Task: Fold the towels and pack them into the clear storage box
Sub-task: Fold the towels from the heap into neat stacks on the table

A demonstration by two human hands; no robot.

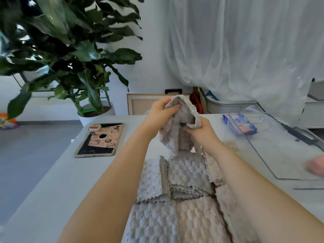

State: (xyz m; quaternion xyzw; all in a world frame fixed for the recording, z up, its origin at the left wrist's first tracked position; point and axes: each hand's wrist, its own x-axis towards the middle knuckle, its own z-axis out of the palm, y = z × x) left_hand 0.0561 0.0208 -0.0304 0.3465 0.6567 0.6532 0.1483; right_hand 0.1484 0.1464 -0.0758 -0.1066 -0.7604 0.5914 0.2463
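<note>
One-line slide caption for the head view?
Left hand and right hand hold grey towel over folded stack, clear box at right.

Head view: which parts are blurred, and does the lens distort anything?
In the head view, the plant leaves and a pink thing at the right edge are smeared; the held towel is fairly sharp; the wide lens stretches the forearms; light is soft, without hard shadows.

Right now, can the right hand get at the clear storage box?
Probably yes. The right hand, though busy gripping the raised towel with the left hand, is near the clear storage box, and nothing stands between them.
</note>
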